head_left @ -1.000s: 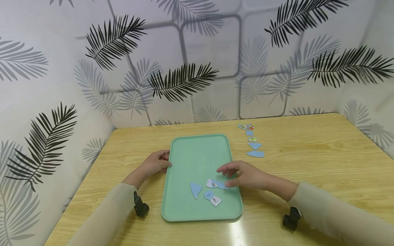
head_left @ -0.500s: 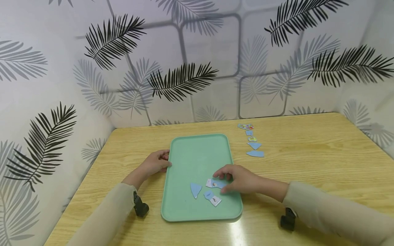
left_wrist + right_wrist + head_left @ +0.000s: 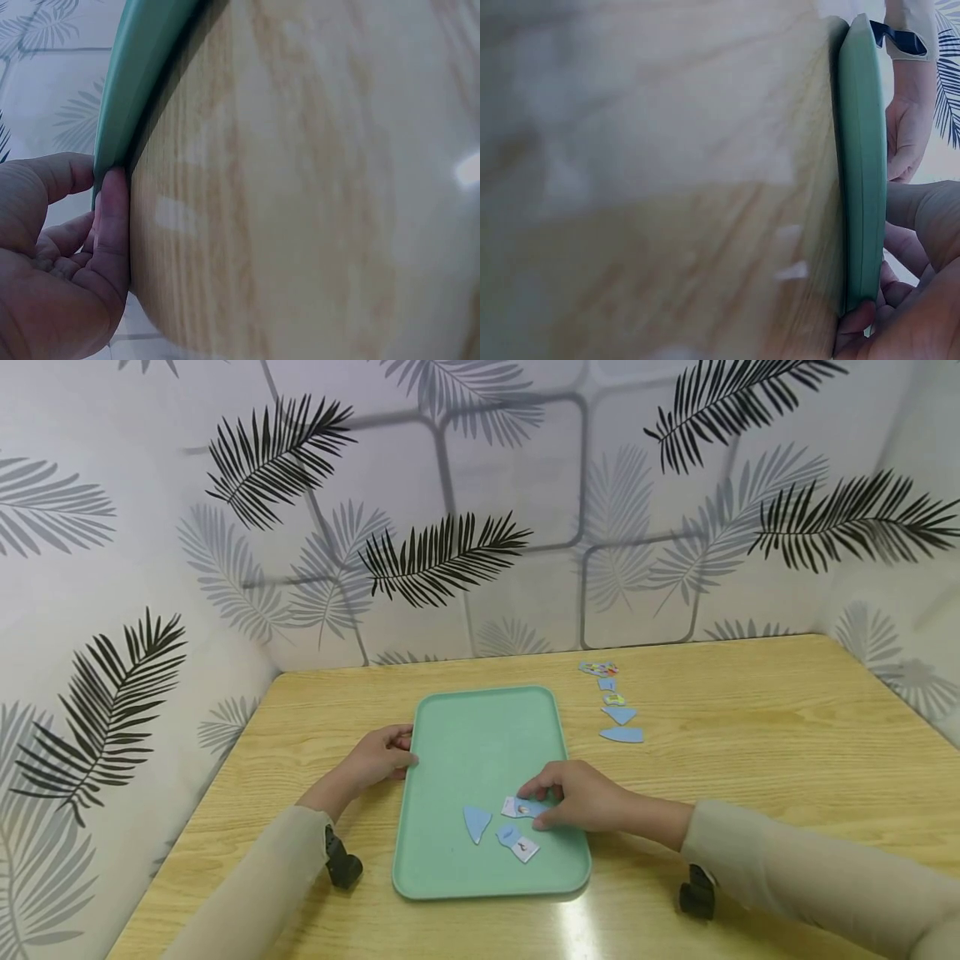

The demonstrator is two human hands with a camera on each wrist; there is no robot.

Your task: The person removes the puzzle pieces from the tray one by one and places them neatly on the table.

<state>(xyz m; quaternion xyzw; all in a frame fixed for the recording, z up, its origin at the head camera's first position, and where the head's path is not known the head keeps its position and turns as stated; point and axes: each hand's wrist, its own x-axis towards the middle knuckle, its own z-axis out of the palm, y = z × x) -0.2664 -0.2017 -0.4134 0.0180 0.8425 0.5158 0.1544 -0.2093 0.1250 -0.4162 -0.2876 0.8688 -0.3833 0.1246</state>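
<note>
A light green tray (image 3: 480, 743) lies on the wooden table. My left hand (image 3: 381, 753) grips its left rim, thumb on the inner side; the left wrist view shows that hand (image 3: 67, 255) pinching the rim. My right hand (image 3: 581, 795) is over the tray's right side, thumb and index finger curled at opposite edges of a blue-and-white puzzle piece (image 3: 525, 808), whose right end they cover. The other right fingers curl near the right rim. Just below lies another blue-and-white puzzle piece (image 3: 519, 843), and left of it a plain blue piece (image 3: 477, 822).
Beyond the tray's right edge, several puzzle pieces form a column on the table (image 3: 750, 735): a blue one (image 3: 622, 735) nearest, a blue triangular one (image 3: 620, 716), a yellow-green one (image 3: 615, 700) and a multicoloured one (image 3: 599, 668) farthest. A patterned wall (image 3: 517, 610) stands behind.
My right hand has moved left and slightly down onto the blue-and-white puzzle piece, and its thumb and index finger have come to its edges. The left hand and tray stay put.
</note>
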